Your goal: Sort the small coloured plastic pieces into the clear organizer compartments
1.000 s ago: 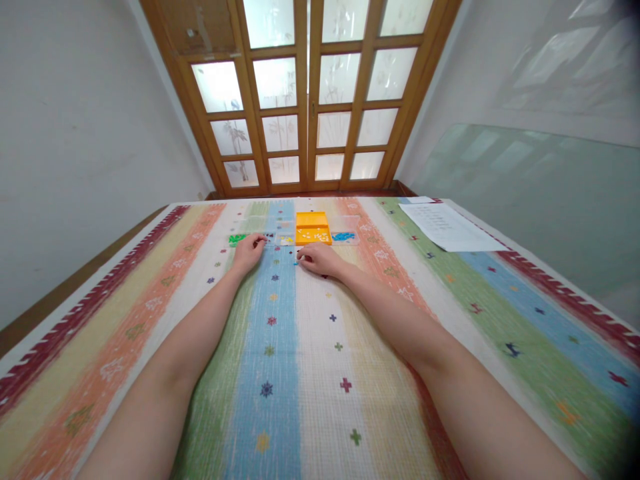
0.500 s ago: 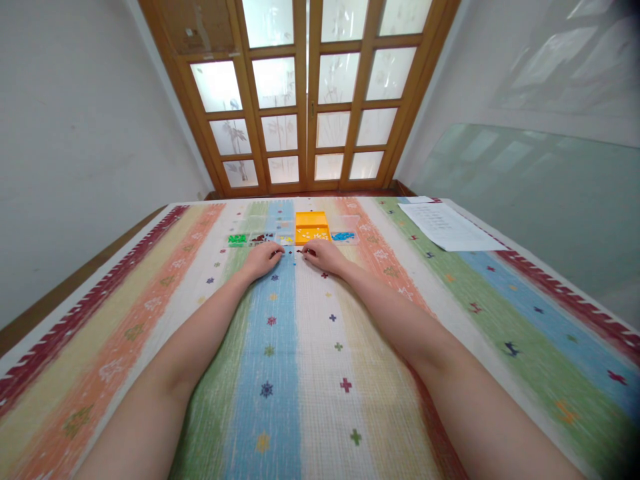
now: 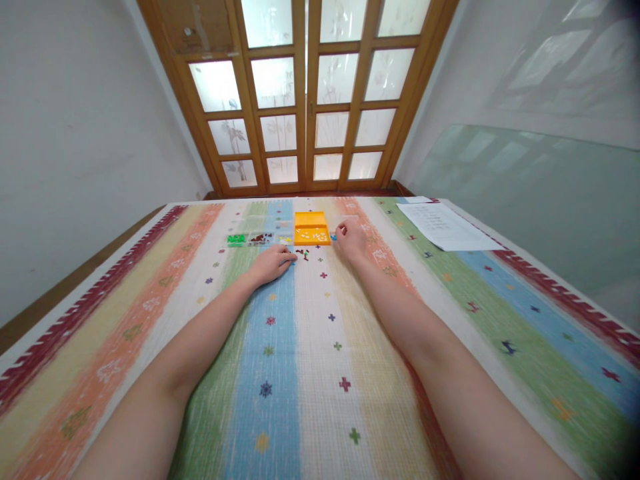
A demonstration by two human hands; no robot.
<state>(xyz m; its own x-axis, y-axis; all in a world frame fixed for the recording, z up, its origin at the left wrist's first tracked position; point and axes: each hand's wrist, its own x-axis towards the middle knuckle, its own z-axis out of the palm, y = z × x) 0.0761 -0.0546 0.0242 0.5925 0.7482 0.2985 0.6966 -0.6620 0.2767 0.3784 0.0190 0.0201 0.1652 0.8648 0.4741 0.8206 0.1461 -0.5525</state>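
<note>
Both my arms reach far across a striped cloth [image 3: 280,373]. My left hand [image 3: 271,261] lies on the blue stripe, fingers curled and pressed to the cloth just left of a few small dark loose pieces [image 3: 303,253]. My right hand [image 3: 351,237] sits over the clear compartment of blue pieces [image 3: 333,237], fingers pinched together; what they hold is too small to make out. An orange tray [image 3: 311,228] with yellow bits stands between the hands. Left of it are compartments of green pieces [image 3: 236,239] and dark red pieces [image 3: 260,237].
A white printed sheet [image 3: 445,225] lies at the far right of the cloth. Wooden glazed doors [image 3: 305,100] stand behind the table. A glass panel [image 3: 540,200] leans along the right wall. A white wall runs along the left.
My right hand moved from the loose pieces to the right and farther away, onto the blue compartment. My left hand slid right and nearer, away from the compartments. Dark pieces now lie uncovered between them.
</note>
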